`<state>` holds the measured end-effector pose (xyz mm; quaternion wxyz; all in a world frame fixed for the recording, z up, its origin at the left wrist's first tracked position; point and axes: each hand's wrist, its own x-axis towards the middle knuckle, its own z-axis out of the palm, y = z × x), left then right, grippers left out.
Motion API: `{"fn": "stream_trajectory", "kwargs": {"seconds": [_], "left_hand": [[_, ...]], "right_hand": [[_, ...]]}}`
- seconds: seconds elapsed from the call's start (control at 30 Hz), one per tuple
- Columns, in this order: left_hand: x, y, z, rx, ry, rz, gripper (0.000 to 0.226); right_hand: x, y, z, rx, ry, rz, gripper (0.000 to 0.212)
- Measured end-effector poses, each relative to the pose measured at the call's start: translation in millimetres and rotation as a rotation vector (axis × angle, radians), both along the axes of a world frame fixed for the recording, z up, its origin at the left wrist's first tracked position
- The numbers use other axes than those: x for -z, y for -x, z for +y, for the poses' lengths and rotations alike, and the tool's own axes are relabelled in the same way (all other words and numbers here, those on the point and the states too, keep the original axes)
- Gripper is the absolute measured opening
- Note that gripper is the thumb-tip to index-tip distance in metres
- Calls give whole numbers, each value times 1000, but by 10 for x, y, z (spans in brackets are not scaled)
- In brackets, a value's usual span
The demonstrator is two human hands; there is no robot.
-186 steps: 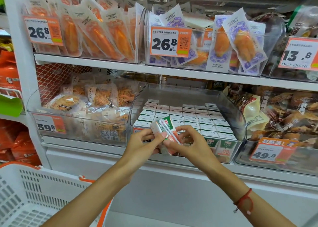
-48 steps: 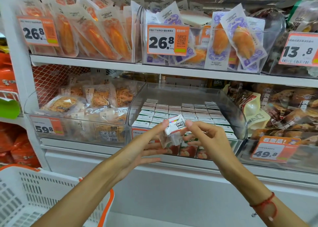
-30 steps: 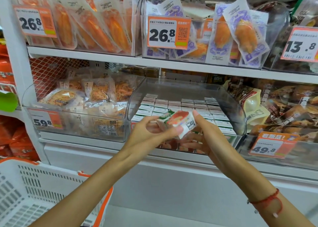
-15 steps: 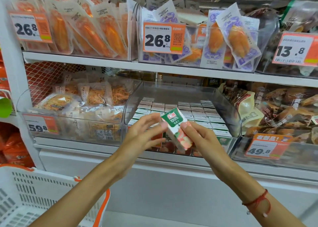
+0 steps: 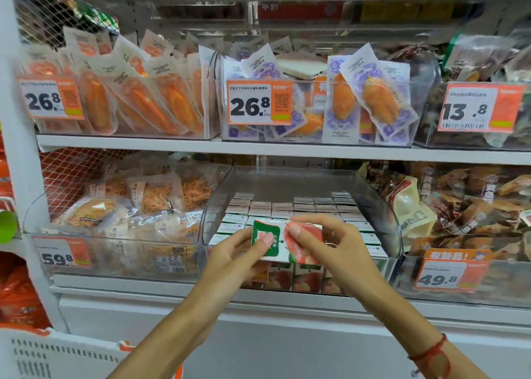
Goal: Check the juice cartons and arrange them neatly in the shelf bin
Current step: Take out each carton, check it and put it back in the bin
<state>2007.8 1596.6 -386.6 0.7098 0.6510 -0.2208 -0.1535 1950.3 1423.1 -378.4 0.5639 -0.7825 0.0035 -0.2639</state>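
Note:
I hold one small juice carton sideways in front of the clear shelf bin; its green end points left and its red fruit-print end points right. My left hand pinches the green end, thumb on the front face. My right hand pinches the red end from above with thumb and fingers. Inside the bin, several cartons stand upright in tidy rows, white tops up. My hands hide the front rows in part.
Clear bins of packaged snacks flank the juice bin: shredded snack bags on the left, brown packets on the right. The upper shelf carries orange food pouches and price tags. A white shopping basket sits at bottom left.
The carton has turned from a tilted, green-end-up pose to lying sideways between my hands. Both hands stay on it in front of the bin.

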Motion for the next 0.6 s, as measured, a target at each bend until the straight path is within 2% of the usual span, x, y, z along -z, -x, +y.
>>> {"fn": "stream_trajectory", "kwargs": {"seconds": [0.1,0.2,0.23,0.3,0.43,0.5,0.6], "left_hand": [[-50,-89,-60,-167,101,58,39],[-120,-303,-97,-306,165,71,32],[-134,-387,-118,-324,186,79,30],[-145,-563,-201,-341,190,83,33],[-108,-889,-436,-398,93,18,42],[-73,-1034,-563,-448,10,-46,45],[-41,-1262,-769,-486,-79,-195,36]], "right_hand": [[32,-102,-208,67,128,22,44],[206,-157,-572,274,546,125,30],[278,-166,-667,326,703,171,30],[398,-204,-782,380,879,220,34],[436,-311,-812,378,953,227,45],[396,-370,-821,371,959,242,44],[336,-446,-831,358,916,251,37]]}}
